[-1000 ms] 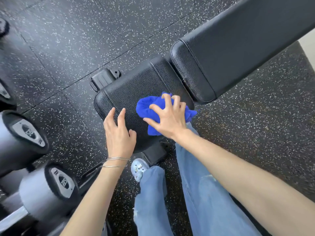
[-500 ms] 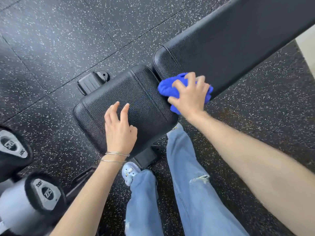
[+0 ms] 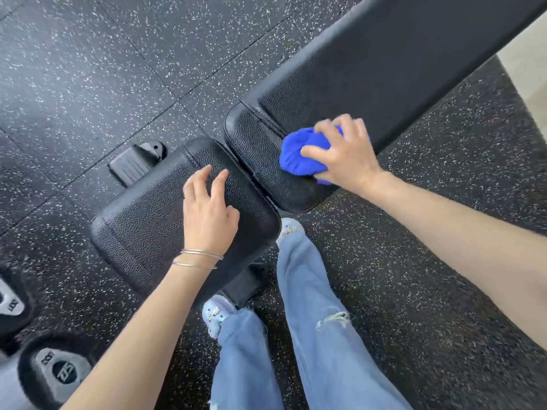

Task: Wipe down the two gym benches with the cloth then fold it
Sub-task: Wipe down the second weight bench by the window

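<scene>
Two grips at work on one black gym bench, head view. Right grip (image 3: pixel 346 156): fingers curled over a bunched blue cloth (image 3: pixel 299 155), clamped on it from above, thumb along its near side. The cloth lies pressed on the lower end of the back pad (image 3: pixel 384 69), just beside the narrow gap that parts this pad from the seat pad (image 3: pixel 148 220); a small corner of cloth shows below the heel of the hand.

Left grip (image 3: pixel 207 217): fingers apart and loosely bent, holding nothing, placed over the near half of the seat pad; whether the fingertips touch the leather cannot be told. Two thin metal bangles (image 3: pixel 201 258) circle the left wrist.

Both pads are grained black leather with stitched edges, and the back pad runs away to the upper right. A black ribbed bench foot (image 3: pixel 133 164) shows past the far edge of the seat pad. Below the pads stand two legs in light blue jeans (image 3: pixel 313 306), torn at the right knee, with pale shoes (image 3: pixel 214 312) at the bench base. Dumbbell ends (image 3: pixel 60 371) sit at lower left on the speckled black rubber floor (image 3: pixel 118 69).
</scene>
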